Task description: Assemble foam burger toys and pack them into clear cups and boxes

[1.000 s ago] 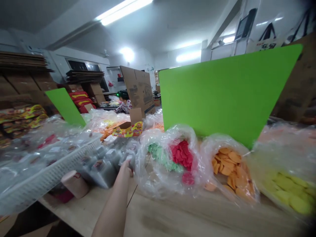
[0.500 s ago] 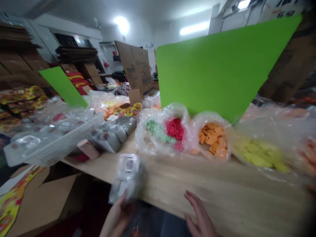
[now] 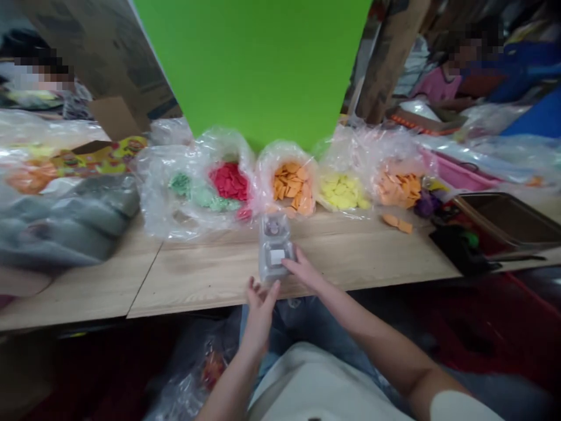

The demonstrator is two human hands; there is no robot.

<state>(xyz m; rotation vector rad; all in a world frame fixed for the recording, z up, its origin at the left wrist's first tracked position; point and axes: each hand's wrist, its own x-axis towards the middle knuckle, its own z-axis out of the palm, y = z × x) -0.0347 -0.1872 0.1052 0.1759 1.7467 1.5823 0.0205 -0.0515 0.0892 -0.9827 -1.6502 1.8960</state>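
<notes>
A clear plastic two-part container with a white label on its near half is at the wooden table, right in front of me. It may be a stack of several; the layers are hard to tell apart. My right hand grips it along its right side, with fingers over the near half. Just below its near end is my left hand, thumb and fingers spread, holding nothing. Beyond the container lie open clear bags with red pieces, orange pieces, yellow pieces and green pieces.
A tall green board stands behind the bags. At left are stacked clear containers and a printed yellow box. On the right are more orange pieces, a brown tray and a pink bin. People sit at the far sides.
My view has swung right and down. The container has moved from the left hand over the table's edge to in front of the bags. My right hand now grips it; the left has let go.
</notes>
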